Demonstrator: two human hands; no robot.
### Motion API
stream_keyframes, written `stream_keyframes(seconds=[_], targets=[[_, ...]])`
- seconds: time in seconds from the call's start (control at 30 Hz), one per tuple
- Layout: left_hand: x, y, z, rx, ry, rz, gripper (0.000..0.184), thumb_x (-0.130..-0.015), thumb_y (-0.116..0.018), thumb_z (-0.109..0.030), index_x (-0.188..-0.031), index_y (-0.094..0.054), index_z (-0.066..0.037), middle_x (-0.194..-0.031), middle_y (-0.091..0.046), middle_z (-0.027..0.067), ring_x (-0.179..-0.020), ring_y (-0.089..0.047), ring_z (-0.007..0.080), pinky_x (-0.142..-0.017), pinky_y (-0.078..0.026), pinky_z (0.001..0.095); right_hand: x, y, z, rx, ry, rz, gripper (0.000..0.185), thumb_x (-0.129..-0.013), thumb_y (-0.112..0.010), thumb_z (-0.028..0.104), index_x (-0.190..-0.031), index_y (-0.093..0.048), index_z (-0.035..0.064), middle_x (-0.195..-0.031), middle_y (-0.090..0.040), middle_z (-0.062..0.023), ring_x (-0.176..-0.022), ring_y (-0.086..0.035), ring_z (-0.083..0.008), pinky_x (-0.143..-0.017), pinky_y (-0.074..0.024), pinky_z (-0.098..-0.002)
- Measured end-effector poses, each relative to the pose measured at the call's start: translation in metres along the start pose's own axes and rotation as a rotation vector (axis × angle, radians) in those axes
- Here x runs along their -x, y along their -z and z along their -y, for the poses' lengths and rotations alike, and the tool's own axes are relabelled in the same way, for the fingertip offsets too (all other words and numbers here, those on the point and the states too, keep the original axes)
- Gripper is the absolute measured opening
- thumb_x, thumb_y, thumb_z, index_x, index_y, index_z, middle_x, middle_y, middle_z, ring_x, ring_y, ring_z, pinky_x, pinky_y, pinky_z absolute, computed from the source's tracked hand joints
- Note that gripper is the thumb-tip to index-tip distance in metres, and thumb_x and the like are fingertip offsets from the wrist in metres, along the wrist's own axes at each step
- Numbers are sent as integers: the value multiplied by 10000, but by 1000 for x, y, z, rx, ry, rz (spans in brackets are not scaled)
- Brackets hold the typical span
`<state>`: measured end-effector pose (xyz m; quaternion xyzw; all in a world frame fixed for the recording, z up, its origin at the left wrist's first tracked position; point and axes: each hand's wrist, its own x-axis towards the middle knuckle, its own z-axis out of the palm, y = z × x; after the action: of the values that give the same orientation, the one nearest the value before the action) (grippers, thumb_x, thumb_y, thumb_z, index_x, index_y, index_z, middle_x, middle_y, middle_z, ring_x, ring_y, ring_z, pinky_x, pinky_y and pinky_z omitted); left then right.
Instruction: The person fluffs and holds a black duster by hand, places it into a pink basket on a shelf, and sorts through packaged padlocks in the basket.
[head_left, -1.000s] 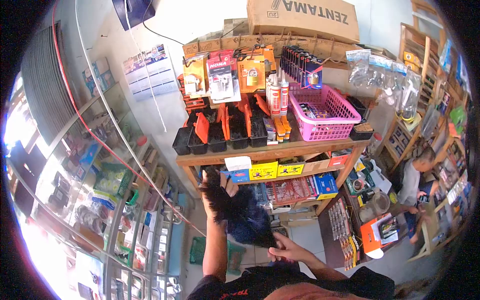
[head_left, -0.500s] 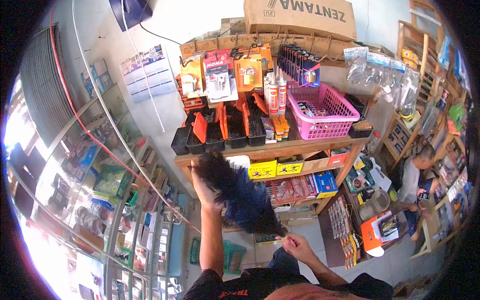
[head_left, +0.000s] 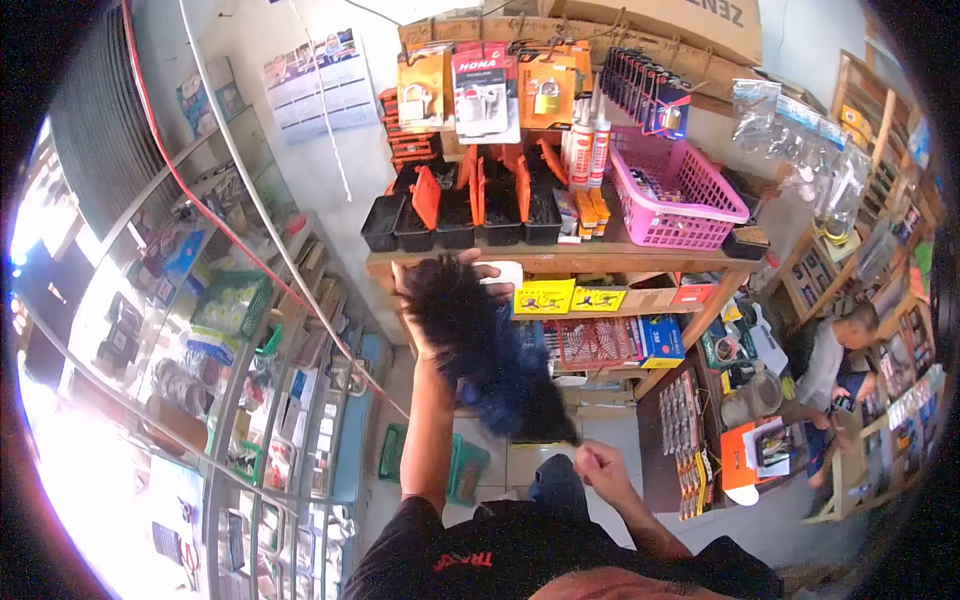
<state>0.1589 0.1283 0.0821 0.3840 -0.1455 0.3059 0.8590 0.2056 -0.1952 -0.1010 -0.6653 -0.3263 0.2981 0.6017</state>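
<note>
A dark, fluffy feather duster (head_left: 495, 350), black with bluish parts, slants in front of me below the wooden shelf's edge. My right hand (head_left: 604, 473) is closed around its narrow lower end; the handle itself is mostly hidden in the fist. At the upper end, my left hand (head_left: 419, 325) lies behind the feathers with fingers spread, some tips showing on both sides. The feathers cover most of its palm. Just above stand black bins (head_left: 455, 220) with orange dividers on the wooden shelf (head_left: 600, 258).
A pink basket (head_left: 690, 225), white sealant tubes (head_left: 582, 155) and hanging padlock packs (head_left: 546, 95) are on or above the shelf. Glass cases (head_left: 240, 400) line the left. Green baskets (head_left: 468, 470) sit on the floor. Another person (head_left: 825, 365) is at the right.
My left hand's fingers have spread apart around the feathers. The duster is still in my right hand. The view has tilted down, so the shelf sits higher.
</note>
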Motion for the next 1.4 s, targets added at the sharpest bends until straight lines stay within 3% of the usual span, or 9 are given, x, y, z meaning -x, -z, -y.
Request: stream_keyframes(seconds=[0.07,0.13,0.2,0.33,0.67,1.0,1.13,1.27,1.4], targets=[[1,-44,-2,-179,-145,-556,935,-869,-263,-765,-1324,-454,30,-1187,-603,227,-1058,-598,423,-966,-438,552,-2,2,-3,-20,-50,19,235,-941,-599,231,-839,-582,20,-677,-492,40,-642,-431,-50,-561,-369,-230],[9,-6,1,541,36,20,894,-888,-254,-739,-1327,-461,12,-1215,-591,212,-1043,-610,391,-941,-465,524,1,-3,12,-83,-79,91,262,-954,-584,246,-816,-574,24,-671,-498,40,-628,-427,-48,-546,-355,-226],[15,17,9,153,114,225,842,-908,-259,-709,-1313,-487,-8,-1221,-593,184,-1019,-626,351,-916,-489,494,4,-19,24,-83,-50,70,313,-971,-561,279,-769,-548,40,-642,-493,38,-589,-407,-45,-522,-337,-228],[18,-33,-5,-1,-91,-442,840,-881,-302,-725,-1178,-549,20,-962,-663,200,-767,-658,352,-719,-550,469,5,-34,-13,-122,-52,58,330,-990,-525,323,-817,-551,43,-629,-486,32,-529,-390,-37,-471,-307,-210],[56,-10,13,279,174,-124,933,-823,-295,-811,-1287,-473,-22,-1044,-626,214,-939,-627,391,-856,-507,552,0,-56,4,-274,-73,172,392,-1022,-448,347,-1153,-578,1,-648,-445,29,-515,-366,-34,-451,-295,-210],[91,-11,-7,408,25,-487,912,-843,-321,-778,-1345,-457,-29,-1135,-618,229,-979,-633,418,-880,-503,557,-1,-64,16,-474,-201,385,538,-980,-467,484,-1077,-522,-43,-592,-377,27,-439,-313,-50,-401,-252,-221],[124,49,-11,326,-101,-48,986,-846,-290,-786,-1369,-409,42,-1237,-556,262,-1092,-580,430,-990,-447,506,-9,-58,22,-280,-214,529,470,-988,-484,438,-1036,-537,-26,-588,-381,27,-429,-322,-44,-397,-244,-215],[140,24,-28,358,-110,-725,987,-850,-298,-779,-1313,-459,77,-1175,-582,297,-1096,-562,472,-1010,-418,545,-18,-63,31,-269,-172,458,387,-1003,-486,371,-1018,-551,-11,-588,-404,23,-434,-328,-38,-395,-240,-208],[168,43,-19,343,-220,-331,893,-868,-351,-747,-1231,-541,46,-1129,-619,213,-1010,-632,346,-987,-458,469,-29,-58,14,-146,-56,615,365,-1005,-489,347,-1015,-554,-12,-587,-417,19,-426,-337,-40,-390,-250,-211]])
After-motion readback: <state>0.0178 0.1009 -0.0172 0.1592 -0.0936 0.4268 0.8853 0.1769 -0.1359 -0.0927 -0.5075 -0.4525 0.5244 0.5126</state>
